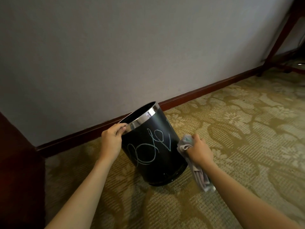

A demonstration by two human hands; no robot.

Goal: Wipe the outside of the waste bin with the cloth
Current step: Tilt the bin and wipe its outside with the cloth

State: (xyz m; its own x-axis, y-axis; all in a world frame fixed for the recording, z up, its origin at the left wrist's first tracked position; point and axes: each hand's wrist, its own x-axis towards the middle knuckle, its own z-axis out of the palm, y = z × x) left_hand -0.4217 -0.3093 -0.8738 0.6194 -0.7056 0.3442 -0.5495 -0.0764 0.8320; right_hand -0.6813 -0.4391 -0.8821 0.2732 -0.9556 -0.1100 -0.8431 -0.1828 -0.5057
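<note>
A black round waste bin [158, 156] with a shiny metal rim stands on the carpet near the wall, tilted slightly. Pale chalk-like scribbles cover its near side. My left hand [112, 139] grips the rim at the bin's left, fingers curled over the edge. My right hand [198, 150] holds a bunched grey cloth [185, 145] against the bin's right side; a loose end of the cloth hangs down below my wrist toward the floor.
A grey wall with a dark red skirting board [198, 91] runs behind the bin. Dark wooden furniture [18, 171] stands at the left edge, and a wooden table leg [279, 37] rises at the far right. Patterned olive carpet [247, 146] spreads to the right and front.
</note>
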